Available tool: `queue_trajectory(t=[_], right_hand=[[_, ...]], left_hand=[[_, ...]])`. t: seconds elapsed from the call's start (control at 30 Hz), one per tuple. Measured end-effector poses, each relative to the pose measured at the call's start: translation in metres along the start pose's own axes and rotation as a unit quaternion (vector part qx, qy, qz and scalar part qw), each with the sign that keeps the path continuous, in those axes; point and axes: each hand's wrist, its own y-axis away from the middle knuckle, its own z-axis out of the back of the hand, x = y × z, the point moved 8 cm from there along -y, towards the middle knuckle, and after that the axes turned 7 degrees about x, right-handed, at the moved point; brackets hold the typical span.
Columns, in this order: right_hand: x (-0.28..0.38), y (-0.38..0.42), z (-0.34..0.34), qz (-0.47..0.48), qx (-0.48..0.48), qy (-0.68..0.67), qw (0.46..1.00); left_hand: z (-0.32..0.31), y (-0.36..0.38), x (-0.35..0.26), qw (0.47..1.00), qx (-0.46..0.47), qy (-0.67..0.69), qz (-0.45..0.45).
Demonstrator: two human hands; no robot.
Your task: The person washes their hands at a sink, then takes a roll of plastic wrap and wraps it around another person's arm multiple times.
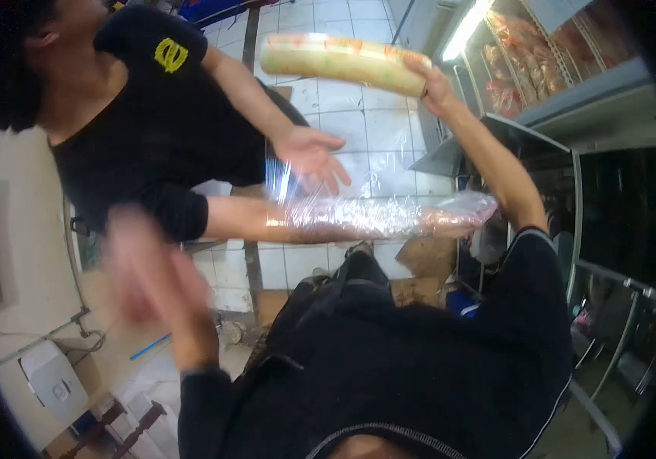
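My right hand [435,86] is raised at the upper right, its fingers closed on one end of a long, pale yellow roll of plastic wrap [343,63] with orange print. Below the roll, another person's forearm [244,219] stretches across the middle. Shiny clear plastic film [366,218] covers it from near the elbow to the hand. A loose sheet of film seems to hang above that arm. My left hand [159,275] is at the left, near the person's black sleeve, smeared by motion; its fingers cannot be made out. The person's other hand [316,157] is open beside the film.
The other person in a black shirt [167,122] stands close at the left. A lit display case [527,61] with bagged goods and a metal shelf frame [577,206] stand at the right. White floor tiles [336,122] lie beneath. A white box [52,379] is at the lower left.
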Motion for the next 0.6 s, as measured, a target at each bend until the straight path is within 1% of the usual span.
queue_trajectory(t=[0.03,0.07,0.1,0.13,0.17,0.23,0.27,0.37,0.47,0.53,0.6], right_hand=[[-0.009,-0.004,0.014,-0.008,-0.020,0.047,0.999],[-0.026,-0.007,0.021,-0.028,-0.008,0.023,0.999],[-0.038,-0.014,0.029,-0.041,0.003,0.001,0.999],[-0.057,-0.017,0.038,-0.063,0.016,-0.022,0.998],[-0.080,-0.018,0.047,-0.085,0.007,-0.024,0.996],[-0.126,-0.029,0.063,-0.113,-0.010,-0.033,0.993],[-0.149,-0.034,0.068,-0.107,-0.016,-0.030,0.994],[-0.207,-0.031,0.084,-0.107,-0.044,-0.029,0.993],[-0.277,-0.024,0.098,-0.138,-0.040,-0.106,0.984],[-0.310,-0.007,0.097,-0.157,-0.046,-0.137,0.977],[-0.327,0.013,0.087,-0.167,-0.064,-0.155,0.972]], left_hand=[[0.002,0.053,-0.011,0.999,0.032,0.036,-0.013],[-0.017,0.106,-0.020,0.988,0.135,0.075,0.002],[-0.050,0.157,-0.016,0.962,0.249,0.102,0.056],[-0.085,0.211,0.004,0.924,0.324,0.120,0.165],[-0.110,0.270,0.048,0.852,0.296,0.177,0.394],[-0.135,0.342,0.121,0.835,0.288,0.066,0.464],[-0.147,0.358,0.156,0.831,0.288,0.036,0.475],[-0.205,0.353,0.221,0.832,0.309,0.041,0.459],[-0.268,0.335,0.254,0.829,0.346,0.067,0.435],[-0.299,0.333,0.267,0.821,0.371,0.072,0.428],[-0.319,0.338,0.278,0.813,0.390,0.070,0.426]])
